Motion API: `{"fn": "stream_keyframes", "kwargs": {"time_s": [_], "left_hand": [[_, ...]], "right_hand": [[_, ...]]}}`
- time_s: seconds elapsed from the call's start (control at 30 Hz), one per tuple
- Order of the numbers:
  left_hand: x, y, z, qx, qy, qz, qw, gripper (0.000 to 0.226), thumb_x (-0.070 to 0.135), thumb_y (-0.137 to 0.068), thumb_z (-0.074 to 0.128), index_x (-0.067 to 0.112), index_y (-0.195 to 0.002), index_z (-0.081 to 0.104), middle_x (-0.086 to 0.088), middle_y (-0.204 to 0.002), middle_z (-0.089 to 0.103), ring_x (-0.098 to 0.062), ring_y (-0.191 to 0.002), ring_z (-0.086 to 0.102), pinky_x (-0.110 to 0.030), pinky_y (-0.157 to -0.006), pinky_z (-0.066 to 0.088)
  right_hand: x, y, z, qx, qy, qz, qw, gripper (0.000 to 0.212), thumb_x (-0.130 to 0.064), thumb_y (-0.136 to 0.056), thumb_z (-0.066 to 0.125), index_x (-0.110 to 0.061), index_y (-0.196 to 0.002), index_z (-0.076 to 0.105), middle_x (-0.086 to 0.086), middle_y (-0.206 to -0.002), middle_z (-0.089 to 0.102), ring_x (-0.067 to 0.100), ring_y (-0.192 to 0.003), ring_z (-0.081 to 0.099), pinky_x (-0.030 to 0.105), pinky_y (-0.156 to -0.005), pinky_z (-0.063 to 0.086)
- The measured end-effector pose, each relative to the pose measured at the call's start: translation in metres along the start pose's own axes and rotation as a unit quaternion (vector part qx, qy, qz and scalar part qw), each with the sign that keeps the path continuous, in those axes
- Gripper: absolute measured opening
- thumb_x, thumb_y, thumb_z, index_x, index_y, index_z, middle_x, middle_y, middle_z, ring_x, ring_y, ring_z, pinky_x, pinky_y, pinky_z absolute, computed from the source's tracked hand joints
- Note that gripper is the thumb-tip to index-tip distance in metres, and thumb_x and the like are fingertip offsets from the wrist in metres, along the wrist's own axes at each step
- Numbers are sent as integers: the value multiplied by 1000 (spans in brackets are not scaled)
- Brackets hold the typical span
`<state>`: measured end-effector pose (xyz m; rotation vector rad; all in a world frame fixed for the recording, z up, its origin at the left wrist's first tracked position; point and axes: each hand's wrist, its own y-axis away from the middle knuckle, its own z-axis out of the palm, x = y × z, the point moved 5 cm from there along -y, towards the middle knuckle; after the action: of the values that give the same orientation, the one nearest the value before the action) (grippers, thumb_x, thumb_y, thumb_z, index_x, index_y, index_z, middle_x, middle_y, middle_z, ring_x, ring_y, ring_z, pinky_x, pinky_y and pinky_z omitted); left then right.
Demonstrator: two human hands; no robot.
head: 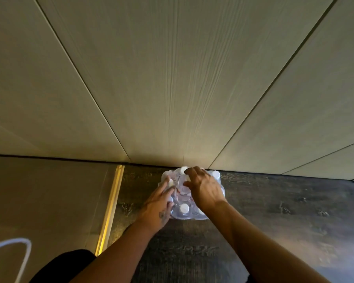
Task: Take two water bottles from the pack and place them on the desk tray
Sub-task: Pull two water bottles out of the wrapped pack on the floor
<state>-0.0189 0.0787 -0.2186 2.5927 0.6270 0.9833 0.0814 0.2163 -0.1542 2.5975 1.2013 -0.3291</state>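
A shrink-wrapped pack of water bottles (187, 213) with white caps stands on the dark floor against the wall. My left hand (158, 205) rests on the pack's left side, fingers spread over the plastic wrap. My right hand (202, 187) lies on top of the pack, fingers curled down around the neck of a capped bottle (183, 170) at the far side. Whether it truly grips that bottle I cannot tell. One white cap (184, 208) shows at the pack's near edge. No desk tray is in view.
A panelled wall (172, 88) rises straight behind the pack. A brass floor strip (110, 207) divides the dark floor (274, 211) from a lighter floor on the left. A white cord loop (18, 254) lies at the lower left.
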Motion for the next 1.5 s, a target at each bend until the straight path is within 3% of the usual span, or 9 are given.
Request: {"fn": "stream_keyframes", "kwargs": {"time_s": [0.23, 0.47, 0.53, 0.73, 0.83, 0.97, 1.13, 1.23, 1.5], "left_hand": [[6, -3, -3, 20, 20, -26, 999, 72, 38, -110, 61, 30, -174, 29, 8, -187, 8, -21, -173, 17, -41, -137, 32], [20, -19, -7, 11, 291, -90, 952, 121, 54, -63, 98, 41, -164, 32, 16, -151, 55, -19, -149, 53, -35, -112, 47], [22, -24, -9, 23, 336, -96, 937, 125, 55, -52, 101, 33, -161, 42, 12, -152, 62, -21, -146, 60, -46, -118, 53], [28, -26, -17, 48, 365, -112, 923, 123, 27, -54, 108, 23, -161, 47, -1, -157, 66, -27, -147, 62, -60, -123, 50], [27, -25, -21, 56, 361, -132, 922, 115, 16, -60, 108, 23, -159, 49, 1, -153, 67, -27, -146, 61, -57, -124, 49], [25, -26, -25, 80, 354, -138, 921, 105, 6, -60, 107, 23, -150, 56, 20, -123, 66, -18, -132, 63, -37, -107, 50], [29, -25, -29, 89, 353, -155, 918, 114, 9, -63, 107, 18, -160, 48, -6, -156, 64, -29, -146, 59, -44, -119, 49], [31, -25, -30, 85, 349, -159, 920, 114, 9, -64, 106, 18, -161, 48, -7, -159, 64, -32, -149, 58, -57, -124, 48], [37, -23, -33, 82, 363, -167, 913, 117, 10, -64, 106, 20, -164, 44, -5, -161, 61, -30, -151, 56, -55, -126, 46]], "right_hand": [[-12, 7, -109, 114, -63, -17, 991, 36, -26, -103, 71, -6, -132, 68, 15, -122, 75, 34, -104, 73, 44, -85, 60], [-27, 2, -153, 143, -150, -21, 978, 35, -31, -104, 69, -11, -132, 67, 8, -124, 74, 29, -103, 71, 38, -82, 56], [-34, 3, -153, 152, -160, -45, 974, 35, -30, -104, 69, -9, -131, 66, 8, -121, 74, 27, -101, 71, 39, -82, 58], [-25, -5, -138, 184, -220, -70, 956, 50, -58, -107, 45, -18, -132, 63, -1, -109, 74, 11, -91, 66, 21, -78, 53], [8, -11, -104, 158, -280, 15, 947, 44, -48, -114, 35, -18, -122, 66, 2, -109, 75, 18, -94, 71, 36, -82, 59], [45, -5, -29, 61, -145, 88, 984, 29, -31, -108, 61, -15, -132, 62, 10, -120, 76, 21, -97, 74, 43, -81, 66], [65, 10, 42, -98, -10, 84, 992, 53, -40, -100, 69, -26, -148, 52, 4, -151, 59, 25, -136, 59, 44, -113, 52], [71, 13, 61, -106, 38, 84, 990, 58, -39, -99, 70, -25, -151, 49, 4, -155, 57, 24, -144, 53, 43, -123, 40], [77, 16, 72, -65, 59, 91, 992, 52, -34, -100, 72, -23, -147, 52, 4, -151, 62, 22, -142, 57, 41, -125, 38]]}}
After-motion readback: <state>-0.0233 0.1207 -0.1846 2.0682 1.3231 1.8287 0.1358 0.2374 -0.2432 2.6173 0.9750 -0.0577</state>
